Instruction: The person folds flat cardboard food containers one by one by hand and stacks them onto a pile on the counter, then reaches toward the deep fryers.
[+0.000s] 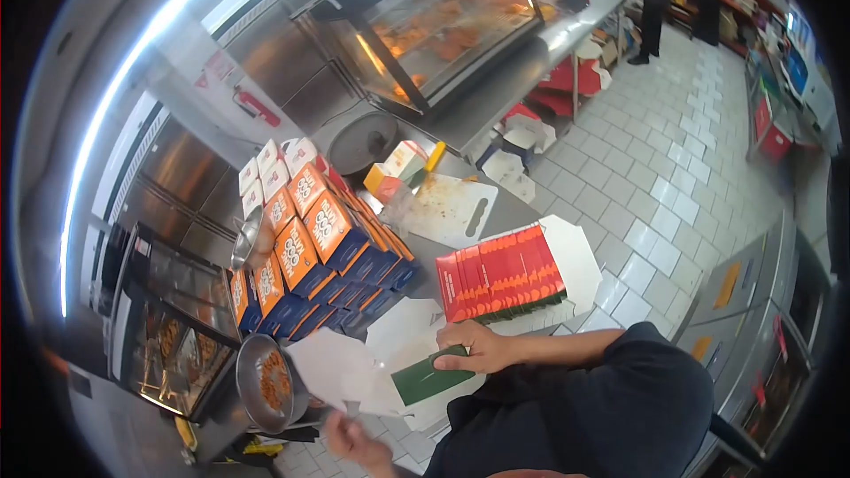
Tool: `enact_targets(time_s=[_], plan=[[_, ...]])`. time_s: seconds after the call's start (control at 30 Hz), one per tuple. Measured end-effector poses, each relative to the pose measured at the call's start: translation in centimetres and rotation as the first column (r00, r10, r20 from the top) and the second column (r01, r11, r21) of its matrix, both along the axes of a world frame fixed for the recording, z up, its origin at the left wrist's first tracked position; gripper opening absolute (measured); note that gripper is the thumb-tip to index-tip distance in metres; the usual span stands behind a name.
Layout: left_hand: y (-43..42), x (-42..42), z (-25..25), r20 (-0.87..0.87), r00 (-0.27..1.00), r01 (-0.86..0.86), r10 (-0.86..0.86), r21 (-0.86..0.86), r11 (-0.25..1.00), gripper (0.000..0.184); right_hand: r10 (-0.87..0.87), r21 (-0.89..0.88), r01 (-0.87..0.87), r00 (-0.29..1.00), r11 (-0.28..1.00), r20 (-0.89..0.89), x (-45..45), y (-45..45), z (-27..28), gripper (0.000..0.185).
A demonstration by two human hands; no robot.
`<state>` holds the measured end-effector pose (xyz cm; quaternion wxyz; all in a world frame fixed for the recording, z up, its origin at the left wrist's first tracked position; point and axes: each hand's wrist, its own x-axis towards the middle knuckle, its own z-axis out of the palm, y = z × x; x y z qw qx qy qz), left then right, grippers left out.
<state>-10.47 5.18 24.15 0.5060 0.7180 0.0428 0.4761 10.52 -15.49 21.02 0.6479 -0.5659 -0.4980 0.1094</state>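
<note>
My right hand (475, 347) is closed, thumb and fingers gripping the edge of a green panel of a takeaway carton (431, 378). The carton is partly unfolded, its white inner flaps spread toward the steel pan. My left hand (356, 444) is beside the carton's lower flap, apart from it and smeared by motion; its fingers cannot be made out. A row of flat red and orange cartons (500, 273) with white flaps lies just beyond my right hand. Stacked folded orange and blue boxes (305, 252) stand on the counter ahead.
A steel pan (266, 382) holds small brown food pieces. Near the stack are a white cutting board (447, 208) and a dark round lid (363, 142). Heated glass cases (452, 26) line the counter. Two people stand far off on the tiled floor (620, 186).
</note>
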Motion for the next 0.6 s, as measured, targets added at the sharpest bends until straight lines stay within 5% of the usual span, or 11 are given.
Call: enact_targets(time_s=[0.07,0.1,0.17,0.3,0.47,0.6], plan=[[-2.4,3.8,-0.5,-0.233,0.933,-0.206,0.275,0.28,0.938,0.051,0.009,0.063,-0.009,1.0,0.998,0.002,-0.4,-0.3,1.7,0.037],[-1.7,4.1,-1.9,-0.238,0.935,-0.192,0.264,0.288,0.938,0.051,0.035,0.112,-0.043,0.997,0.993,0.076,-0.5,-0.3,2.4,0.036],[-0.2,4.8,-4.5,-0.151,0.987,0.062,-0.06,0.008,0.998,0.065,0.029,0.162,-0.054,0.987,0.985,0.155,-0.7,-0.7,2.9,0.036],[-0.8,6.9,-3.8,-0.259,0.899,0.323,-0.353,-0.151,0.934,0.072,-0.077,0.091,0.046,0.927,0.995,0.367,-0.5,-1.8,3.3,0.034],[-0.3,7.7,-7.4,-0.126,0.97,0.199,-0.209,-0.084,0.976,0.045,-0.26,0.162,0.204,0.784,0.965,0.563,-0.4,-2.8,3.7,0.031],[-0.8,7.7,-6.6,-0.034,0.95,0.264,-0.311,-0.444,0.856,0.038,-0.33,0.171,0.288,0.706,0.942,0.627,-0.7,-3.0,4.4,0.03]])
